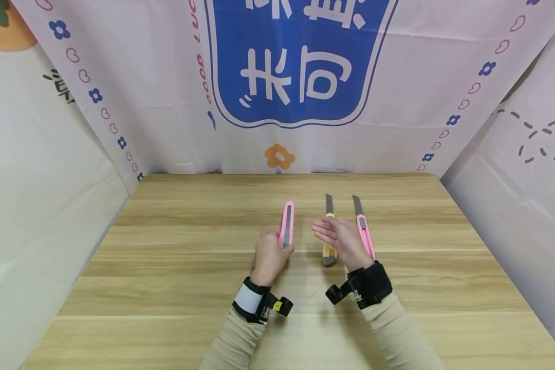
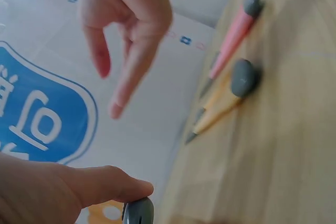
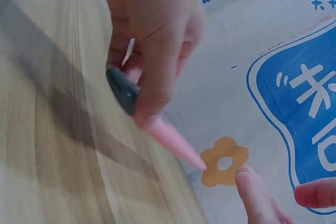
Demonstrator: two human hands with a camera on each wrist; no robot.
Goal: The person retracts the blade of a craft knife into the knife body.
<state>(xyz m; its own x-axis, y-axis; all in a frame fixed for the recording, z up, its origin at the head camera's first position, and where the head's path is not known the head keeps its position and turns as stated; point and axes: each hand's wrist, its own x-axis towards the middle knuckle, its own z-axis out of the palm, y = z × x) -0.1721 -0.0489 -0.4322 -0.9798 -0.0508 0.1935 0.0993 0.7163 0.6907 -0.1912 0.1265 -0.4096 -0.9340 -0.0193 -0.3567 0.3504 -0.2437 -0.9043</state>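
My left hand (image 1: pixel 269 257) grips a pink snap-off utility knife (image 1: pixel 287 223) by its lower end, above the table. No blade shows past its pink tip in the right wrist view, and its dark end cap (image 3: pixel 123 90) sticks out behind the fingers. Holding nothing, my right hand (image 1: pixel 344 241) hovers with extended fingers, partly covering a yellow-orange utility knife (image 1: pixel 330 253) from above. To its right lies a second pink utility knife (image 1: pixel 363 231), its lower end partly behind my wrist. Both knives on the table have blades extended, pointing away from me.
A wood-grain table (image 1: pixel 166 267) lies under everything. White printed cloth (image 1: pixel 157 77) with a blue emblem hangs behind its back edge, and more pale cloth flanks both sides. Each wrist wears a black strap with a small camera (image 1: pixel 285 307).
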